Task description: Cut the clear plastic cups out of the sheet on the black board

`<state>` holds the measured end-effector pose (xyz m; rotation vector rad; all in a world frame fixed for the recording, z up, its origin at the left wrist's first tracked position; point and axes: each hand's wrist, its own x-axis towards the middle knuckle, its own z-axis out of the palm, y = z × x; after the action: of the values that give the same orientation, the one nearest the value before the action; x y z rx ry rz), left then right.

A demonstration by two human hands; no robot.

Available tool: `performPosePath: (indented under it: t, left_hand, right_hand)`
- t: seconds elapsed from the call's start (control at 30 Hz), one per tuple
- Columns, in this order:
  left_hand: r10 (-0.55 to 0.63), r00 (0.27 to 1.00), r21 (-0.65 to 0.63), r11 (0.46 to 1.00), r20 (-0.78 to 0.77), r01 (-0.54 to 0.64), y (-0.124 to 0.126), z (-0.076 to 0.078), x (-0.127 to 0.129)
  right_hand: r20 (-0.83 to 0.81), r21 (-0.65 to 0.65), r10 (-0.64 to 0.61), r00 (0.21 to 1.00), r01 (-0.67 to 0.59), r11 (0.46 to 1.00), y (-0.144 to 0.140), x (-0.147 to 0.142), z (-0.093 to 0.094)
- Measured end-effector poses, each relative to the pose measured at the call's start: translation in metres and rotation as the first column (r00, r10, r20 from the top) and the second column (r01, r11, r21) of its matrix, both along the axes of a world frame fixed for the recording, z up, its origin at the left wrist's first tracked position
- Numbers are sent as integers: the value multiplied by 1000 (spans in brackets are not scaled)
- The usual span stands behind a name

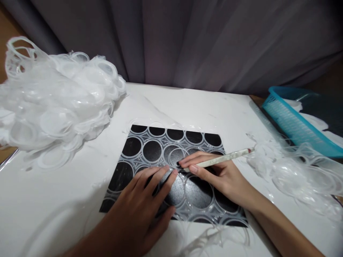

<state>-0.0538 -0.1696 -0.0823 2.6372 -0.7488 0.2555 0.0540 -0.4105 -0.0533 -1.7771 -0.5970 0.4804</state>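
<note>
A translucent sheet of joined rings (153, 171) lies over a black rectangular board (121, 175) on the white table. My left hand (144, 203) rests on the sheet with its fingers stretched out and holds nothing. To its right, my right hand (214, 171) pinches a slim white pen-like tool (227, 157) with a red mark near its rear end. The tool's front end is down at the sheet, close to my left fingertips and a ring. Its exact tip is hard to make out between the fingers.
A large heap of translucent ring-patterned sheets (61, 100) stands at the left. More crumpled clear film (297, 178) lies at the right, beside a blue plastic basket (300, 121) with white pieces in it. A grey curtain (171, 43) hangs behind the white table (171, 96).
</note>
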Motion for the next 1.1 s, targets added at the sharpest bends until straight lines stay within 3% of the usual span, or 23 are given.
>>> performPosePath:
  t: [0.17, 0.4, 0.8, 0.97, 1.1]
  left_hand:
    - [6, 1000, -25, 1000, -11, -6, 1, 1, 0]
    - [-6, 1000, 65, 998, -13, 7, 1, 2, 1]
    - [7, 999, 46, 999, 36, -8, 2, -4, -2]
    - [11, 999, 52, 999, 36, -13, 0, -3, 3]
    - [0, 996, 49, 999, 84, -4, -4, 0, 16]
  right_hand:
    - [19, -35, 15, 1000, -14, 999, -1, -1, -1]
    - [42, -51, 2, 999, 0, 999, -1, 0, -3]
    - [-57, -28, -61, 997, 59, 998, -6, 2, -5]
    - [-93, 56, -183, 979, 189, 980, -6, 2, 2]
    - [-46, 262, -404, 914, 401, 878, -12, 2, 26]
